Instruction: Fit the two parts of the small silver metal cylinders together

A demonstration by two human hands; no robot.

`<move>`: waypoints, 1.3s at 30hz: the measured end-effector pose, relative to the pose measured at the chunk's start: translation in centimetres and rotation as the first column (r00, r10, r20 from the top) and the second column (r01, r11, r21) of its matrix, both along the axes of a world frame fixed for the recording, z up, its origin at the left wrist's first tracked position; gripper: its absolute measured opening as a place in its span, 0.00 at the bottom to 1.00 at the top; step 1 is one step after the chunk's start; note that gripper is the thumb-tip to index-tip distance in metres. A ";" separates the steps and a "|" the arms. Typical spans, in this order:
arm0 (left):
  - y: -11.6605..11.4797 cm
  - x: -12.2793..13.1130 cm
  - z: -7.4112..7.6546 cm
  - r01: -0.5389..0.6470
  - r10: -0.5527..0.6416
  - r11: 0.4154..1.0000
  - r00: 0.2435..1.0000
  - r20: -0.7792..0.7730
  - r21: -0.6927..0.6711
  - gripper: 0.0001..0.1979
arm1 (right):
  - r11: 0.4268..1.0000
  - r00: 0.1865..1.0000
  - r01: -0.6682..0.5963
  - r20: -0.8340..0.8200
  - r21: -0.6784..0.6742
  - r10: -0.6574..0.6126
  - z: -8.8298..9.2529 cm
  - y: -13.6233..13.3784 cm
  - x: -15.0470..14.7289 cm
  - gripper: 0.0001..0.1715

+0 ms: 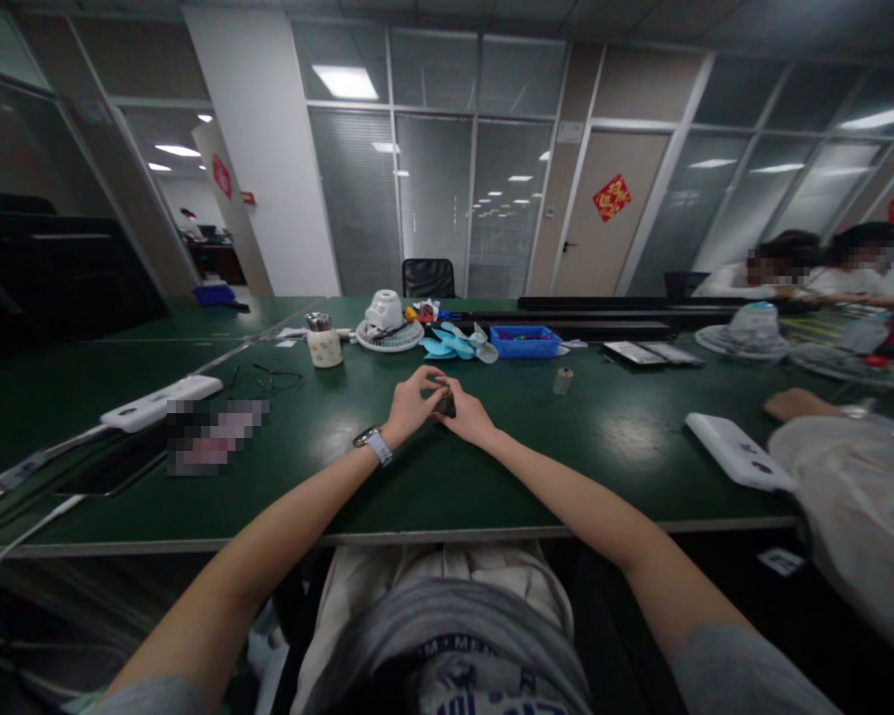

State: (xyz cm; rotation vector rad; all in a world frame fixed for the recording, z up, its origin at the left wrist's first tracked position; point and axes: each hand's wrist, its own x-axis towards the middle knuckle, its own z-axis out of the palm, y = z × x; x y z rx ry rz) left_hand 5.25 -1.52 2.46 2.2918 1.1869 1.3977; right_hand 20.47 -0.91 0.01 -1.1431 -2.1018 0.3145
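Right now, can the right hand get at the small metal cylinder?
Likely yes: nothing visible stands between the right hand and the metal cylinder to its right, though that hand holds a small dark object.

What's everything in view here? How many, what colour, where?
Table: one, green, centre
Small object: one, dark, centre
Metal cylinder: one, grey, right of small object
Bottle: one, cream, far side, left
Fan housings: two, white, far side
Tray: one, blue, far side
Blades: several, cyan, left of tray
Long boxes: two, white, table's left and right
Chair: one, black, beyond table
Decorations: several, red, background
Other people: several, pale clothing, right
Watch: one, grey, left wrist
Left hand: one, bare, centre
Right hand: one, bare, centre
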 end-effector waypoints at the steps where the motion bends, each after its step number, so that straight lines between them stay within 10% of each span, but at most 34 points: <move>1: 0.0 0.2 -0.1 -0.011 0.011 1.000 0.999 0.033 -0.002 0.11 | 1.000 1.000 0.002 0.002 -0.002 -0.002 0.0 0.0 0.0 0.41; 9: 0.4 -1.6 0.3 -0.237 0.240 0.971 0.947 0.214 -0.044 0.09 | 1.000 0.999 0.022 0.049 -0.006 -0.021 -0.2 -0.1 0.1 0.41; 18: 2.4 -7.3 -2.8 -0.173 0.151 0.918 0.984 -0.089 -0.357 0.15 | 1.000 0.991 0.013 0.135 0.018 -0.015 0.1 -0.6 0.5 0.40; 26: 3.6 -7.7 -2.6 -0.462 0.561 0.770 0.818 0.123 -0.439 0.25 | 0.967 0.956 -0.017 0.289 0.253 -0.059 1.2 -1.9 0.3 0.30; 39: 2.9 -7.4 -2.2 -0.483 0.540 0.766 0.842 0.016 -0.425 0.22 | 0.978 0.884 0.030 0.451 0.206 -0.122 1.8 -2.5 0.3 0.21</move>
